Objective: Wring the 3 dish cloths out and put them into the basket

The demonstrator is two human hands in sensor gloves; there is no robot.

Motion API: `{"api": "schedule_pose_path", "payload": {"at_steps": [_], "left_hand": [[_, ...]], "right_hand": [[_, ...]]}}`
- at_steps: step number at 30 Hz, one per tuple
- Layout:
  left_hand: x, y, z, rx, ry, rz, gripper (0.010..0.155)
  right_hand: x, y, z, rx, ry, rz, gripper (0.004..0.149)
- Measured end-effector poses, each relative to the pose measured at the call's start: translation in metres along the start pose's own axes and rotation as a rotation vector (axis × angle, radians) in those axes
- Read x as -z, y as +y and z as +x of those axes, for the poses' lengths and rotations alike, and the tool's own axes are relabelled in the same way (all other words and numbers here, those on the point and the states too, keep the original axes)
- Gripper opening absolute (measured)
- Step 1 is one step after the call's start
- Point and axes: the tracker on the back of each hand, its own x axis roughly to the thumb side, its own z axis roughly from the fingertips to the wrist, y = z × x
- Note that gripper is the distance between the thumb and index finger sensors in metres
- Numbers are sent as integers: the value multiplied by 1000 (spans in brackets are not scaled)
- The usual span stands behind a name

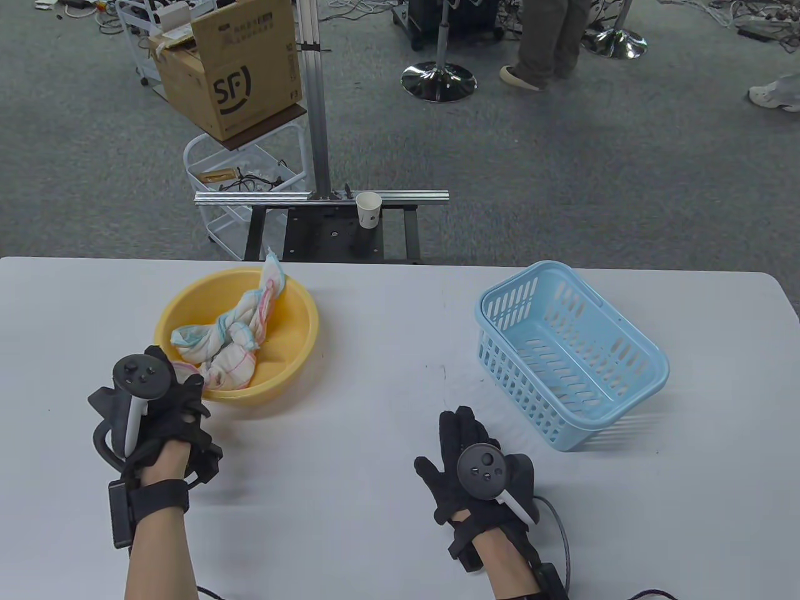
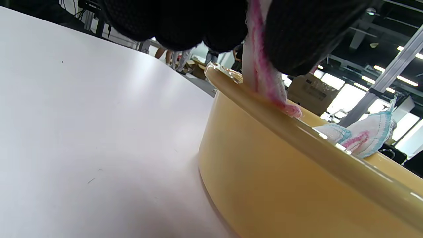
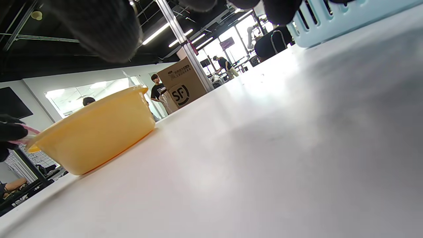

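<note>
A yellow basin [image 1: 294,350] on the table's left holds white dish cloths [image 1: 240,337] with pink and blue edging, bundled together. My left hand [image 1: 181,390] is at the basin's near rim and pinches the pink-edged corner of one cloth [image 2: 261,77] over the rim [image 2: 297,132]. A light blue slotted basket [image 1: 565,356] stands empty on the right. My right hand [image 1: 462,437] rests flat on the table between basin and basket, fingers straight, holding nothing. The right wrist view shows the basin [image 3: 96,132] from the side and the basket's wall [image 3: 333,23].
Beyond the table's far edge stand a metal frame with a paper cup [image 1: 368,209], a wire cart and an SF cardboard box [image 1: 234,69]. A person's legs [image 1: 550,40] are on the floor further back. White table [image 1: 387,350] lies between basin and basket.
</note>
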Motion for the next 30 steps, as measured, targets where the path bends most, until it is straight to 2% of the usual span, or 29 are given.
{"api": "schedule_pose_path", "payload": {"at_steps": [4, 7, 17, 25, 30], "left_hand": [[-3, 6, 3, 19, -34, 25, 55], [-7, 13, 9, 36, -69, 39, 47], [-34, 61, 53, 57, -245, 149, 47], [-66, 105, 94, 66, -388, 253, 47], [-86, 125, 114, 53, -471, 298, 47]], "right_hand": [[0, 0, 0, 2, 3, 6, 83], [0, 0, 0, 4, 3, 9, 82], [0, 0, 0, 8, 8, 10, 83], [0, 0, 0, 6, 2, 7, 83], [0, 1, 1, 6, -4, 4, 83]]}}
